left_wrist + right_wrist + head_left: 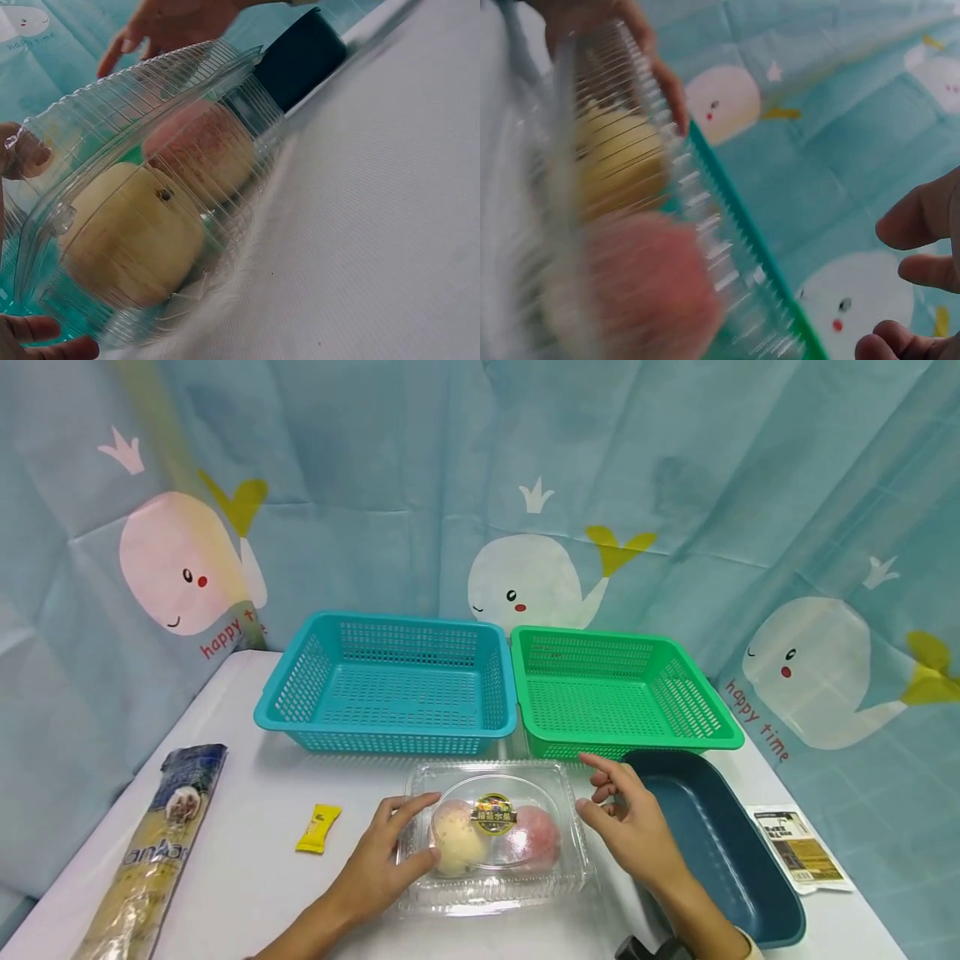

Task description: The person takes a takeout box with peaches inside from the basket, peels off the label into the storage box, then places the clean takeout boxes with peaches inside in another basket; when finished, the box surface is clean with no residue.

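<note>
On the white tabletop (pixel 247 860), a clear ridged plastic box (pixel 495 885) holding one yellowish round fruit (pixel 459 852) and one pink round fruit (pixel 536 843) is flanked by two hands: the left hand (pixel 378 856) is spread over its left end, pressure untellable, and the right hand (pixel 630 822) is held loosely bent beside its right end, gripping nothing. The box is probably best steadied evenly from both ends, its thin walls left unsqueezed. Behind it, a blue perforated plastic basket (pixel 390 741) and a green perforated plastic basket (pixel 573 749) are set side by side.

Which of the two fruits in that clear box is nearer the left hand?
The mostly yellow fruit, beside the left hand; the pinkish-red fruit lies farther over, toward the right hand.
</note>
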Demonstrator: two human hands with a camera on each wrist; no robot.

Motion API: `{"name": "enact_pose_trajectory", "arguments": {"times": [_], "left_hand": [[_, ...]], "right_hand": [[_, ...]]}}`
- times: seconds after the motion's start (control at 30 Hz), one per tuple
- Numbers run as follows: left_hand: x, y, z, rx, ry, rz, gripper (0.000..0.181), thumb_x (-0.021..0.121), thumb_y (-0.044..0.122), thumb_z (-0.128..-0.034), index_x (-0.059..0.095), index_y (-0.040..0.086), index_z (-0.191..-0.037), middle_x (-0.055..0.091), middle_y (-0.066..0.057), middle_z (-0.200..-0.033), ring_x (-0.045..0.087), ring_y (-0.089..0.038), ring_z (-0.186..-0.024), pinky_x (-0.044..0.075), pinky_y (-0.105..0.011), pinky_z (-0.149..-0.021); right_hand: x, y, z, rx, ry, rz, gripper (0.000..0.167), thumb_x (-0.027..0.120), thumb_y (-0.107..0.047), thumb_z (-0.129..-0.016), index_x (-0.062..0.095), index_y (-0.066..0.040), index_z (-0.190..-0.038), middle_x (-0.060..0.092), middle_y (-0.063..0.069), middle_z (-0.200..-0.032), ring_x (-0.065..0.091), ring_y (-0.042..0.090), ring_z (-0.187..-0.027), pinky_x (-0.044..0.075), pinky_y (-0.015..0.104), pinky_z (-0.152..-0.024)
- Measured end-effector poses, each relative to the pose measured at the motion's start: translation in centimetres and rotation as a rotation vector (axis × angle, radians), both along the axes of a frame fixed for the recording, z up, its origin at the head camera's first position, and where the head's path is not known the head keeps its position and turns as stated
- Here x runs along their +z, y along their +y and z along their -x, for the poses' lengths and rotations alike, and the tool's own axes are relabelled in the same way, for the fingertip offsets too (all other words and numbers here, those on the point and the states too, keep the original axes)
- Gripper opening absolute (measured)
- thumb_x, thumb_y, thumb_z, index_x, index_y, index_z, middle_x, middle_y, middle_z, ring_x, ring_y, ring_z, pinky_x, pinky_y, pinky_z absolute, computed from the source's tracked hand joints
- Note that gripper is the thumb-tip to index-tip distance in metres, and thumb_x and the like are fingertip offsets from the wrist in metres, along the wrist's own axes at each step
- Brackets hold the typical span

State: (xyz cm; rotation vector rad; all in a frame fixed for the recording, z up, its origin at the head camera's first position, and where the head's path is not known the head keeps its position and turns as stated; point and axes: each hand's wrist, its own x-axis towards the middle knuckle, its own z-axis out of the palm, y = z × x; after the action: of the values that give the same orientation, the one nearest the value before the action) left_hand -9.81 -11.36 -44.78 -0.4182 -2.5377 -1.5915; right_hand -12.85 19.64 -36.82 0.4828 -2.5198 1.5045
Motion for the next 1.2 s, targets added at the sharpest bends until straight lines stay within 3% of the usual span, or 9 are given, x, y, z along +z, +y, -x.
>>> {"name": "enact_pose_trajectory", "arguments": {"times": [0.13,0.23,0.4,0.57,0.87,1.03,1.2], "left_hand": [[-0.1,0.0,0.0,-0.004,0.005,-0.002,0.060,0.069,0.025,-0.0818,0.051,0.030,-0.139,0.043,-0.001,-0.122,0.047,-0.026,-0.096,0.041,-0.038,-0.072],[-0.1,-0.1,0.0,-0.002,0.021,-0.003,0.060,0.068,0.024,-0.0817,0.052,0.029,-0.139,0.043,-0.001,-0.122,0.047,-0.027,-0.099,0.041,-0.042,-0.075],[0.2,-0.2,0.0,0.003,0.045,0.000,0.058,0.067,0.025,-0.0822,0.052,0.030,-0.138,0.043,-0.001,-0.122,0.047,-0.029,-0.102,0.041,-0.048,-0.078],[0.2,-0.2,0.0,-0.015,0.059,-0.012,0.055,0.066,0.025,-0.0839,0.052,0.028,-0.138,0.043,-0.002,-0.122,0.047,-0.028,-0.099,0.040,-0.043,-0.073],[-0.2,0.0,0.0,-0.016,0.048,-0.009,0.058,0.067,0.025,-0.0827,0.052,0.028,-0.139,0.043,0.001,-0.122,0.047,-0.029,-0.106,0.041,-0.053,-0.084],[-0.3,0.0,0.1,-0.011,0.050,0.003,0.059,0.067,0.024,-0.0822,0.052,0.026,-0.139,0.043,0.001,-0.122,0.048,-0.030,-0.106,0.041,-0.053,-0.084],[-0.3,0.1,0.1,-0.006,0.052,0.004,0.059,0.067,0.023,-0.0816,0.052,0.024,-0.139,0.043,0.001,-0.122,0.048,-0.032,-0.105,0.041,-0.052,-0.083]], "right_hand": [[1.8,-1.0,1.1,0.103,-0.018,0.014,0.046,0.066,-0.002,-0.088,0.057,-0.012,-0.132,0.049,0.015,-0.103,0.051,0.022,-0.086,0.048,0.030,-0.069],[2.5,-2.0,2.0,0.188,-0.049,-0.035,0.041,0.066,-0.004,-0.088,0.060,-0.011,-0.129,0.051,0.014,-0.099,0.051,0.023,-0.084,0.048,0.031,-0.067],[2.7,-3.7,3.7,0.311,-0.069,-0.184,0.030,0.066,-0.009,-0.090,0.066,-0.010,-0.119,0.056,0.002,-0.094,0.052,0.020,-0.081,0.048,0.033,-0.066],[2.3,-4.9,4.8,0.380,-0.073,-0.248,0.023,0.065,-0.010,-0.090,0.070,-0.009,-0.112,0.060,-0.002,-0.094,0.054,0.018,-0.079,0.048,0.033,-0.064],[1.0,-5.9,5.2,0.396,-0.065,-0.326,0.017,0.067,-0.008,-0.088,0.073,-0.009,-0.104,0.062,-0.008,-0.086,0.054,0.012,-0.073,0.047,0.029,-0.057],[0.6,-6.4,4.8,0.360,-0.037,-0.357,0.016,0.067,-0.006,-0.086,0.074,-0.007,-0.101,0.063,-0.007,-0.085,0.054,0.013,-0.071,0.046,0.028,-0.056],[0.5,-7.0,4.4,0.316,-0.065,-0.396,0.018,0.068,-0.007,-0.086,0.073,-0.004,-0.102,0.062,-0.007,-0.085,0.053,0.012,-0.073,0.046,0.028,-0.057]]}}
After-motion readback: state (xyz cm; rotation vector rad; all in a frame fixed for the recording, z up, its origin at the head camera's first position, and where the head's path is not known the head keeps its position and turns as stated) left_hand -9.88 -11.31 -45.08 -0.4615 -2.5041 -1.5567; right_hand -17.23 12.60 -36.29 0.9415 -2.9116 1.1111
